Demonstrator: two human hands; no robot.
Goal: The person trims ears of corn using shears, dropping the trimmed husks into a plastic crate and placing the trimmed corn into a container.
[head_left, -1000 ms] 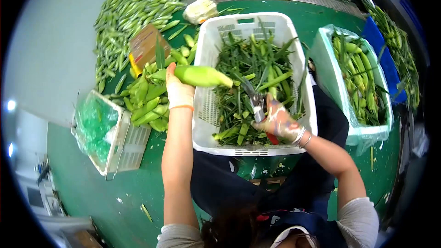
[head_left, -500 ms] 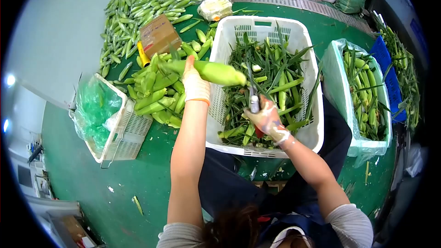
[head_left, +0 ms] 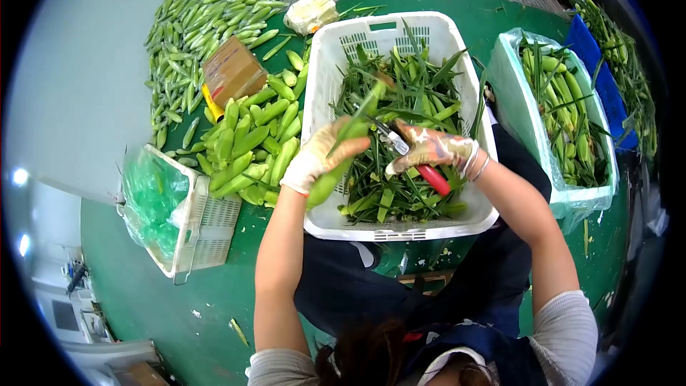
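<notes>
My left hand (head_left: 325, 157), in a pale glove, is closed round a green ear of corn (head_left: 325, 187) at the left side of the white basket (head_left: 399, 234). The upper end of the ear is blurred and points up and to the right. In my right hand (head_left: 432, 150), also gloved, are pruning shears (head_left: 434, 179) with a red handle, their blades directed up-left close to the ear. Cut leaves and husks (head_left: 386, 196) lie in the basket under both hands.
Left of the basket lies a pile of corn ears (head_left: 250, 139) by a cardboard box (head_left: 233, 70). Wrapped ears (head_left: 207, 21) spread behind it. A crate with green plastic bags (head_left: 187, 232) stands at the left, a lined crate of ears (head_left: 604, 196) at the right.
My left hand has turned the ear from nearly level to steeply tilted, its lower end now below the hand. The shears have swung, and their red handle now shows to the right.
</notes>
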